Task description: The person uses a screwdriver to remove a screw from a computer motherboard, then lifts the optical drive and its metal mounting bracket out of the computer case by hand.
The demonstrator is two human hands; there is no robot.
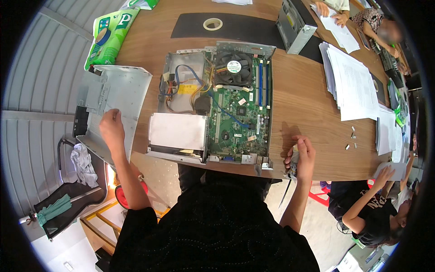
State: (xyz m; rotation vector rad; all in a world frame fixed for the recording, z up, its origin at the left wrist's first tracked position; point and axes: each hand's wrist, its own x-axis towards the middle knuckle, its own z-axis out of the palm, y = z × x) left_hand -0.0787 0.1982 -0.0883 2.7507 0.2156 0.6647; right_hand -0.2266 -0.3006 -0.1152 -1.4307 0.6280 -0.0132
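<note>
An opened desktop computer case [155,153] lies on the table in front of me, showing a green circuit board [231,118], a black fan [233,68], loose cables [183,75] and a silver drive box [177,131]. To its left rests the detached metal cover [136,86], inner side up. My left hand [112,129] hovers over or touches this cover, fingers curled together; whatever they may hold is hidden. At the table's front edge, right of the case, my right hand [303,156] closes around a crumpled greyish thing [293,159], perhaps a rag. Below it a thin dark rod [284,194] sticks out.
Behind the case are a tape roll [212,24] on a black mat [186,26] and an upright drive-like box [297,27]. Paper stacks [353,86] and small pale bits [354,136] lie right. A green bag [108,38] stands far left. Other people sit along the right side.
</note>
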